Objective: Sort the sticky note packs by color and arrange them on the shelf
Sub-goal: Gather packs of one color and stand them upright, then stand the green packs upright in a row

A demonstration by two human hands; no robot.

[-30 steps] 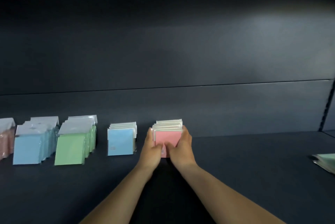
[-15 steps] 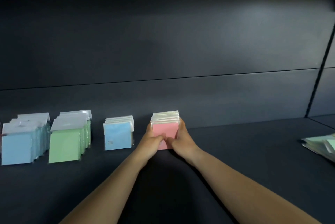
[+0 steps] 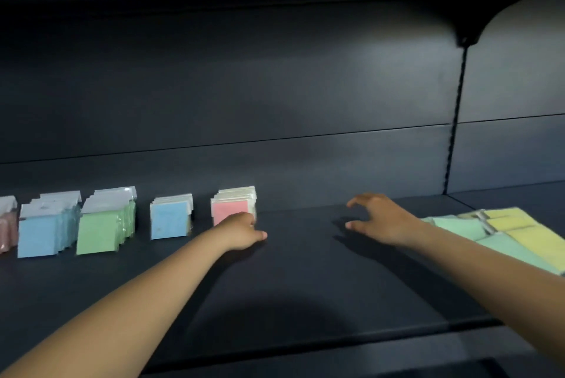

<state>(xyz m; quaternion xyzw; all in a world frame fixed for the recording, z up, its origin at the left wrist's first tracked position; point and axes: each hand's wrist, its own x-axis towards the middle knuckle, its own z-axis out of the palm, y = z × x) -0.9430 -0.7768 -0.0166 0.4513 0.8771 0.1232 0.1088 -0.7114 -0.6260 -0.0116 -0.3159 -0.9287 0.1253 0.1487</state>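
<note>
Upright rows of sticky note packs stand on the dark shelf (image 3: 305, 279): a pink stack (image 3: 230, 208), a small blue stack (image 3: 170, 220), a green stack (image 3: 102, 229), a larger blue stack (image 3: 42, 230) and a brownish-pink stack (image 3: 6, 224) cut off at the left edge. My left hand (image 3: 241, 230) rests in front of the pink stack, fingers loose, touching its lower front. My right hand (image 3: 379, 218) hovers over bare shelf to the right with fingers spread, holding nothing. A loose pile of green and yellow packs (image 3: 501, 234) lies flat at the right.
The shelf back panel (image 3: 305, 102) rises behind the stacks, and a slotted upright (image 3: 455, 120) divides it from the neighbouring bay. Another shelf overhangs above. Bare shelf surface lies between the pink stack and the loose pile. The shelf's front edge (image 3: 336, 344) runs below my arms.
Both hands held the pink stack before. My right hand has let go and moved right toward the loose pile; my left hand stays by the pink stack. The view has turned right.
</note>
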